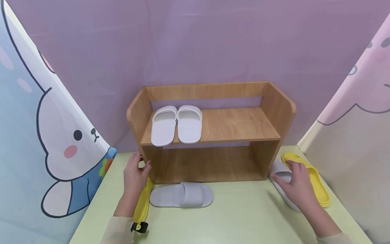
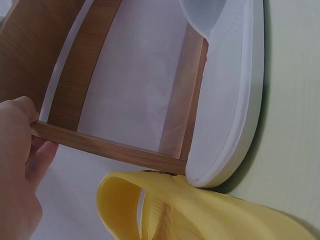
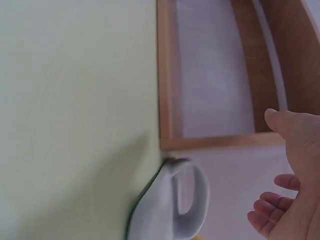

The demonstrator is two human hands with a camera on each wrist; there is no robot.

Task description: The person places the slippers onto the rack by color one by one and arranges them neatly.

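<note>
- Here's the rack (image 1: 237, 123), standing toward the desk's (image 1: 228, 217) back edge, lower opening facing the person, so both side panels are within reach.
- The left hand (image 1: 136, 174) has it! Fingers and thumb pinch the front edge of the left panel, one side each, a thin board that suits such a grip; it looks like a steadying hold.
- Over on the right, the right hand (image 1: 297, 184) is released, fingers loosely bent, thumb by the right panel's edge. Touching? Can't tell. Its spread seems to suit straddling that board.
- Up top, the white slippers (image 1: 189, 127) sit side by side at the shelf's left end, straps toward the back, heels just past the front edge, probably since the shelf is shallow.
- Down on the desk, a grey slipper (image 1: 182, 195) lies crosswise just in front of the rack's front left corner, parallel to its base.
- Between that corner and the desk's left edge, a yellow slipper (image 1: 143, 203), partly hidden by the left arm; how it rests is hard to tell.
- And by the desk's right edge, the other yellow slipper (image 1: 317, 184) lies beside the other grey slipper (image 1: 278, 171), which hugs the rack's front right corner, apparently set outside to leave the lower opening free.
</note>
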